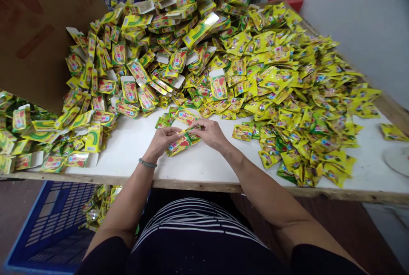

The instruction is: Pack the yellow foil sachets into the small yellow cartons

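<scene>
A small yellow and green printed carton (177,146) is held low over the white tabletop in front of me. My left hand (163,139) is closed on its left end, thumb and fingers pinching the edge. At its upper right end, my right hand (209,132) is closed in a pinch on a small green packet (194,136). The fingers partly hide the packet, so I cannot tell how much of it is inside the carton. Just beyond my hands lie another carton (185,116) and a few green packets (164,120).
Open cartons (137,70) are heaped at the back and left. A large pile of yellow packets (287,83) covers the right side. A cardboard box (41,32) stands at far left. Below the wooden table edge (198,184) sits a blue crate (57,219) containing packets.
</scene>
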`<action>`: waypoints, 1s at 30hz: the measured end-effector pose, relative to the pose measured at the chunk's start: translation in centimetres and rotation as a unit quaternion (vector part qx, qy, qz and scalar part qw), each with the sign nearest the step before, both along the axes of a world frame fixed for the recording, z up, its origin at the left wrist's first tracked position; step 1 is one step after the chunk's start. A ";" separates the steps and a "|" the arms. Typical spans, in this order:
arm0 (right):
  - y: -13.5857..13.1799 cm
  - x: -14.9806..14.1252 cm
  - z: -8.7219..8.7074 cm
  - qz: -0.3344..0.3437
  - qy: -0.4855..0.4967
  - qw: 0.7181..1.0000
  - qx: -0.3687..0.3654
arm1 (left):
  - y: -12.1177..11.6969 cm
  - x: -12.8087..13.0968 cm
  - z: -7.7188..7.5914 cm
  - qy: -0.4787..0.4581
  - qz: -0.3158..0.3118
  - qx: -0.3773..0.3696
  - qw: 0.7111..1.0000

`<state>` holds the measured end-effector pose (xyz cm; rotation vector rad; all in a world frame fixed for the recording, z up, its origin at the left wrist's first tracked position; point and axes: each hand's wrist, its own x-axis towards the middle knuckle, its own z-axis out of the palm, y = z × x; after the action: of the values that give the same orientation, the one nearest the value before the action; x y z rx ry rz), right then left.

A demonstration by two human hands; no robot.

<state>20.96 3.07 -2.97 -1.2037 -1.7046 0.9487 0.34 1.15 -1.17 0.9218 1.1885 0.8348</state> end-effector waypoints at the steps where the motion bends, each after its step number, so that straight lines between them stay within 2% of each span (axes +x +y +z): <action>1: -0.1 -0.1 0.1 0.005 0.001 1.000 0.002 | 0.0 0.1 0.0 -0.004 -0.007 -0.004 1.000; 4: -0.1 -0.1 0.6 0.013 0.025 1.000 -0.009 | 0.0 0.3 0.2 -0.024 0.000 -0.022 0.999; 7: -0.2 -0.2 1.0 -0.008 0.064 0.998 -0.020 | 0.1 0.5 0.2 -0.039 0.028 -0.030 0.998; 10: -0.4 -0.4 1.3 -0.020 0.058 0.998 -0.010 | 0.2 0.6 0.1 -0.040 0.019 -0.013 0.999; 13: -0.6 -0.7 1.4 -0.005 0.061 0.998 -0.023 | 0.2 0.7 0.1 -0.046 0.020 -0.011 0.999; 16: -0.8 -0.9 1.5 -0.037 0.080 0.996 -0.029 | 0.2 0.9 0.1 -0.059 0.045 -0.012 0.997; 18: -1.2 -1.3 1.6 -0.055 0.072 0.996 -0.020 | 0.2 1.0 0.1 -0.063 0.050 -0.008 0.997; 23: -2.4 -2.3 2.5 -0.020 0.021 1.000 0.006 | 0.2 1.4 -0.1 -0.071 0.059 0.019 0.996; 26: -2.7 -2.0 3.1 -0.065 0.030 0.996 0.059 | 0.2 1.5 0.0 -0.073 0.086 0.051 0.992; 28: -2.5 -1.6 3.2 -0.109 0.001 0.989 0.097 | 0.1 1.5 0.2 -0.072 0.096 0.072 0.990; 30: -2.2 -1.4 3.1 -0.110 -0.041 0.986 0.115 | 0.1 1.5 0.3 -0.068 0.102 0.096 0.988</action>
<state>19.59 0.90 0.15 -1.2588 -1.6529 0.5593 1.81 1.21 -0.88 0.8913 1.1094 1.1753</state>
